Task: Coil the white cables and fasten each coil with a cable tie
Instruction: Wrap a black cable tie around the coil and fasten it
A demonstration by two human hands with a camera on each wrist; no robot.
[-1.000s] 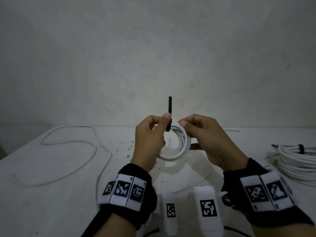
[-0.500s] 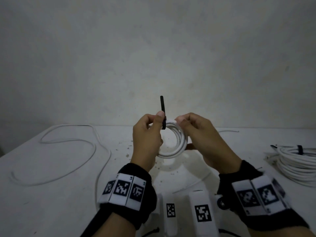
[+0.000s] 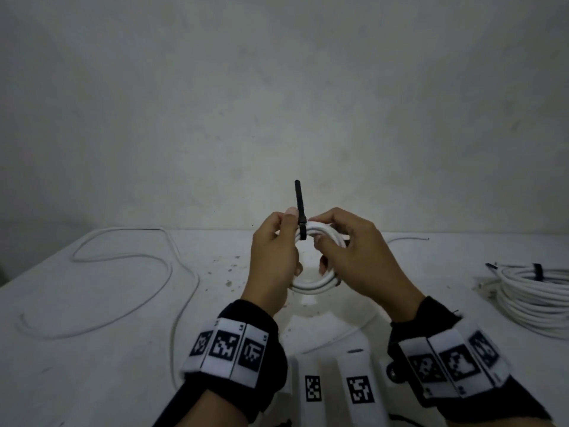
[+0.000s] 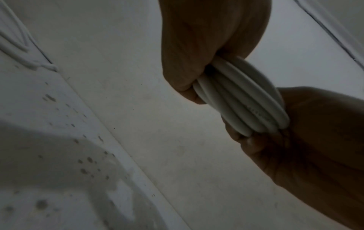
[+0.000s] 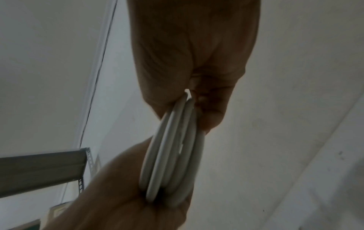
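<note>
1. The white table [image 3: 92, 349] bears everything else; it looks to serve as the work surface, with finished work kept to one side and unfinished to the other

2. A loose white cable [image 3: 129, 260] sprawls in open loops over the table's left part, well apart from the hands, probably waiting its turn to be coiled

3. A larger coiled cable [image 3: 535, 300] lies at the right edge with a dark tie [image 3: 537, 271] round its far side, so it seems already done and set out of the way

4. The small white coil [image 3: 311, 283] is held up above the table between both hands, upright and facing the head camera, likely so that its top can be reached from both sides

5. The left hand [image 3: 274, 257] has its fingers curled round the coil's left side, thumb up beside the tie, keeping the turns bunched; the left wrist view shows the strands [image 4: 242, 99] packed side by side between the two hands

6. The right hand [image 3: 351, 257] grips the coil's right side, its fingertips pinching at the top near the tie, seemingly to steady or feed it

7. The black cable tie [image 3: 301, 220] wraps the coil's top, its tail standing straight up; whether it is locked I cannot tell
</note>
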